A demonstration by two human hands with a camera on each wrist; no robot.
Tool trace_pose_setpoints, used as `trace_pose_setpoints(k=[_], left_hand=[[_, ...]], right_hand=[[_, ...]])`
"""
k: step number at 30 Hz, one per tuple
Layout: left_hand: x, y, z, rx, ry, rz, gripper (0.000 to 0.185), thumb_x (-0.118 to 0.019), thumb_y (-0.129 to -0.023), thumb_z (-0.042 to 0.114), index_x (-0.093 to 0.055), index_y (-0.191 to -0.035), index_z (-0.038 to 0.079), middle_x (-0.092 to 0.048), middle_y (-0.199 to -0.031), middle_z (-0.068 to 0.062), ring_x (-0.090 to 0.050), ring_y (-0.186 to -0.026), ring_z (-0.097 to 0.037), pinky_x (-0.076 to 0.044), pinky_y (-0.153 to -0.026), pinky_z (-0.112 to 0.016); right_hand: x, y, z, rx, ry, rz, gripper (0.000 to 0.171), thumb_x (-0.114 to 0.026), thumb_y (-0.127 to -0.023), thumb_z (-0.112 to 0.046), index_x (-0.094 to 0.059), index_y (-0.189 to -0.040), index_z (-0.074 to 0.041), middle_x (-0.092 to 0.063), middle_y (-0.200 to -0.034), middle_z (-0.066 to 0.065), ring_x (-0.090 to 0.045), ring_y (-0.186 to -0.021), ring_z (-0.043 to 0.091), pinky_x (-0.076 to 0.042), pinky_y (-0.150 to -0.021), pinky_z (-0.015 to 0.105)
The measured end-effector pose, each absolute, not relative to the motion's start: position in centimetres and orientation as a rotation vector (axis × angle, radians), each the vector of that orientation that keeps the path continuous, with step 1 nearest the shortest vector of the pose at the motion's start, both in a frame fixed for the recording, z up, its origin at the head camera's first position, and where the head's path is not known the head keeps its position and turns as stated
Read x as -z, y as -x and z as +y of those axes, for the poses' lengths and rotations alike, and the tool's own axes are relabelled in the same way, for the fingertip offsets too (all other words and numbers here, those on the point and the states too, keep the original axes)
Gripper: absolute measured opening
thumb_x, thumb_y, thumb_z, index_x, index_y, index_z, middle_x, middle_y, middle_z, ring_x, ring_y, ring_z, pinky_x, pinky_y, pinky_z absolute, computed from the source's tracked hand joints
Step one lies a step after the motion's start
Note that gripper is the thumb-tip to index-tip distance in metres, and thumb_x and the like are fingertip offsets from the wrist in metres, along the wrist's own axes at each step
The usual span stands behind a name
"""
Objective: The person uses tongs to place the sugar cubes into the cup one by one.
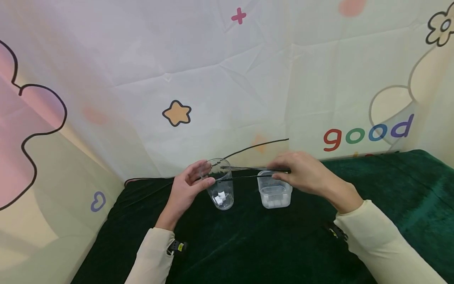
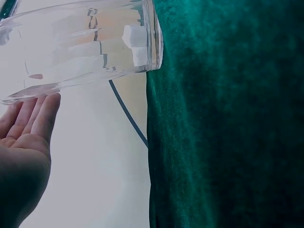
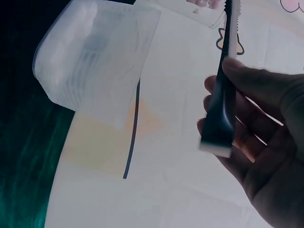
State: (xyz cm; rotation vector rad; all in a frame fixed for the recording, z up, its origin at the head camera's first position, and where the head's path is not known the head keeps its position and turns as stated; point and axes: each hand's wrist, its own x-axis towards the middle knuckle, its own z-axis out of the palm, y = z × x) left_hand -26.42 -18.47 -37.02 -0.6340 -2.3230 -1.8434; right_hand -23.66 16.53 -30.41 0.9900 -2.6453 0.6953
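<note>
Green velvet cloth (image 1: 269, 244); cartoon-print backdrop (image 1: 227, 79) behind

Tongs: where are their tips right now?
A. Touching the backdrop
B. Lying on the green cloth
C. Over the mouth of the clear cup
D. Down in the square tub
C: in the head view the right hand holds the tongs level, their tips over the rim of the cup that the left hand steadies.
</note>
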Motion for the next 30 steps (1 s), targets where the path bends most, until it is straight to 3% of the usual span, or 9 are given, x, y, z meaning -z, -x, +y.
trace_pose_setpoints(k=[14,30], left_hand=[[36.9,26.2,-18.6,1.839,0.633,-2.33,0.061,-0.075,-0.101,0.016,-0.05,-0.155,0.006,-0.061,-0.151,-0.007,-0.058,-0.139,-0.022,-0.05,-0.108,-0.028],[36.9,26.4,-18.5,1.845,0.628,-2.329,0.06,-0.075,-0.101,0.017,-0.051,-0.155,0.007,-0.061,-0.151,-0.006,-0.057,-0.139,-0.021,-0.05,-0.108,-0.028]], right_hand=[[29.1,23.6,20.6,-0.557,-0.932,-2.619,0.024,-0.077,-0.095,0.001,-0.077,-0.119,-0.003,-0.074,-0.111,0.008,-0.069,-0.093,0.023,-0.062,-0.086,0.051],[27.9,25.4,23.8,-0.296,-1.059,-2.702,0.02,-0.081,-0.09,0.002,-0.079,-0.108,-0.006,-0.073,-0.1,0.001,-0.068,-0.087,0.02,-0.062,-0.085,0.051]])
